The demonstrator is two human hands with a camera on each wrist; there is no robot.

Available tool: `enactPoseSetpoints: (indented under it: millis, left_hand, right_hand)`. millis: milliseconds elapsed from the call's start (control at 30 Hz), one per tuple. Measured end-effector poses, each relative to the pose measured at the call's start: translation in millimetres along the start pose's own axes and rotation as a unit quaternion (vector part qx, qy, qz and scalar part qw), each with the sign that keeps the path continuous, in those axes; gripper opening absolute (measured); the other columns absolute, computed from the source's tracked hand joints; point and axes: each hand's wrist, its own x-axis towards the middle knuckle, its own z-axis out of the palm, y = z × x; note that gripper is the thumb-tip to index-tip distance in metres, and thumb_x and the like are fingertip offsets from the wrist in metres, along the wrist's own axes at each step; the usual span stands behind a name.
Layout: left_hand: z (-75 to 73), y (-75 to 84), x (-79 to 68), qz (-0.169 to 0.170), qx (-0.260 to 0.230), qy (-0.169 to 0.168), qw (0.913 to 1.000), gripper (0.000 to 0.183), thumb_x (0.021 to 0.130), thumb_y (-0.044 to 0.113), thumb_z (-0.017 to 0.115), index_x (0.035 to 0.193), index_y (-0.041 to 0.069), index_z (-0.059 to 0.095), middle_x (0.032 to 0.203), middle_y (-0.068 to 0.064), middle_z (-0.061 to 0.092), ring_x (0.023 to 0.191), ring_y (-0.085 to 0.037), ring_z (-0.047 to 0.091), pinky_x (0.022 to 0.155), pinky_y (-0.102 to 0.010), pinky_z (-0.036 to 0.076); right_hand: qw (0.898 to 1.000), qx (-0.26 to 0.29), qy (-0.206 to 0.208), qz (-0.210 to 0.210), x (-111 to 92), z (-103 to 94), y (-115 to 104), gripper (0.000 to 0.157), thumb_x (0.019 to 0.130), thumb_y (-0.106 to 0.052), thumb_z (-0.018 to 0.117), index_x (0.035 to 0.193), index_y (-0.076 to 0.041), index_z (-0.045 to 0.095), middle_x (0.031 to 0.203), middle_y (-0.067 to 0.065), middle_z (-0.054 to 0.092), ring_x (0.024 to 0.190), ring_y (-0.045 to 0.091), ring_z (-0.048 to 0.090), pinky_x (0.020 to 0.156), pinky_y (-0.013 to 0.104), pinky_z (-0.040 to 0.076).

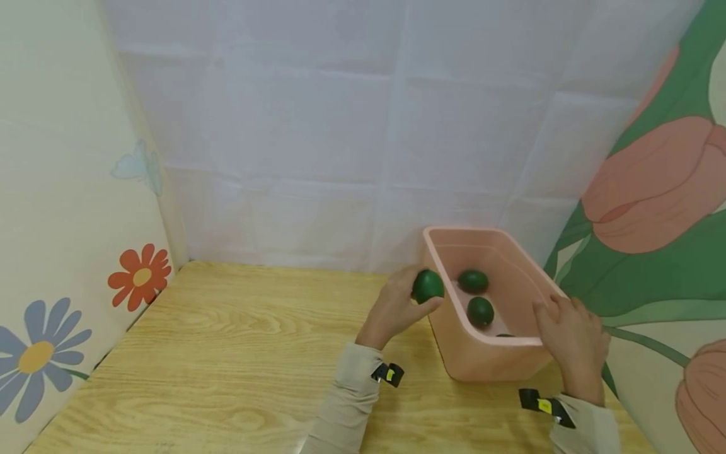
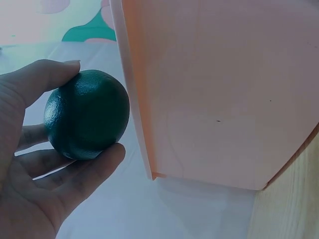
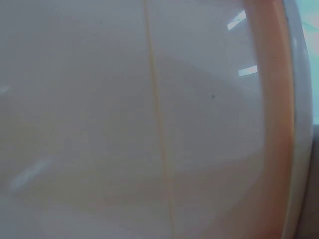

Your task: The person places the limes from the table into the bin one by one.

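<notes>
In the head view my left hand (image 1: pixel 395 302) holds a dark green avocado (image 1: pixel 428 287) just outside the left rim of a pink plastic bin (image 1: pixel 493 360). The left wrist view shows its glossy, pebbled skin (image 2: pixel 87 115), with the thumb on one side and the fingers on the other. Inside the bin lie two more avocados (image 1: pixel 473 281) (image 1: pixel 480 311), and the top of a third green thing (image 1: pixel 505 335) peeks over the near wall. My right hand (image 1: pixel 575 340) grips the bin's right rim near its front corner. In the right wrist view the bin wall (image 3: pixel 209 129) covers most of the picture.
The bin stands on a wood-grain table (image 1: pixel 244 353), toward its right side. A white cloth (image 1: pixel 283 126) hangs behind. Flower-printed panels flank the table, one at left (image 1: pixel 51 189) and one at right (image 1: pixel 652 265), close by the right hand.
</notes>
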Motion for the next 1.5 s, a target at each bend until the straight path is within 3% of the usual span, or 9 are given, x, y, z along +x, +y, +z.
enactPoseSetpoints:
  millis: [267,667,1100,1267,1500]
  left_hand:
    - [3.7,6.4,2.6,0.029,-0.011,0.002,0.9995,0.053,0.091,0.032,0.075,0.129,0.003,0.052,0.115,-0.008,0.061,0.098,-0.014,0.058,0.080,-0.018,0.050]
    - [9.4,13.1,10.6,0.084,-0.014,0.014,0.9962,0.052,0.090,0.029,0.076,0.130,0.009,0.050,0.119,-0.008,0.059,0.102,-0.015,0.057,0.083,-0.017,0.049]
    - [11.6,19.5,14.0,0.086,-0.003,0.005,0.9963,0.060,0.093,0.028,0.073,0.145,0.010,0.050,0.131,-0.010,0.060,0.116,-0.019,0.059,0.096,-0.021,0.048]
    - [14.1,21.8,18.8,0.099,0.017,0.002,0.9950,0.063,0.093,0.027,0.073,0.146,0.005,0.048,0.135,-0.013,0.058,0.123,-0.023,0.057,0.102,-0.024,0.045]
    - [20.7,23.5,20.9,0.111,0.025,-0.001,0.9936,0.059,0.094,0.026,0.072,0.143,0.001,0.050,0.136,-0.015,0.059,0.123,-0.022,0.057,0.102,-0.021,0.044]
  right_hand:
    - [1.000,-0.002,0.000,-0.003,-1,-0.2,3,0.070,0.104,-0.050,0.031,0.145,0.006,0.040,0.144,0.041,0.031,0.122,0.066,0.028,0.089,0.076,0.025]
    - [1.000,-0.007,0.006,-0.006,0,0.0,5,0.069,0.105,-0.049,0.032,0.145,0.006,0.040,0.144,0.041,0.032,0.120,0.067,0.031,0.088,0.077,0.027]
    - [1.000,-0.014,-0.012,-0.002,1,0.8,6,0.073,0.104,-0.053,0.029,0.145,0.007,0.040,0.144,0.041,0.032,0.119,0.067,0.032,0.085,0.075,0.029]
    - [1.000,-0.010,-0.002,-0.002,1,1.5,5,0.072,0.104,-0.052,0.030,0.145,0.006,0.040,0.143,0.040,0.033,0.118,0.067,0.032,0.085,0.075,0.029]
    - [1.000,-0.010,-0.002,0.000,1,1.7,3,0.071,0.105,-0.052,0.030,0.145,0.006,0.041,0.144,0.039,0.033,0.120,0.066,0.032,0.086,0.075,0.029]
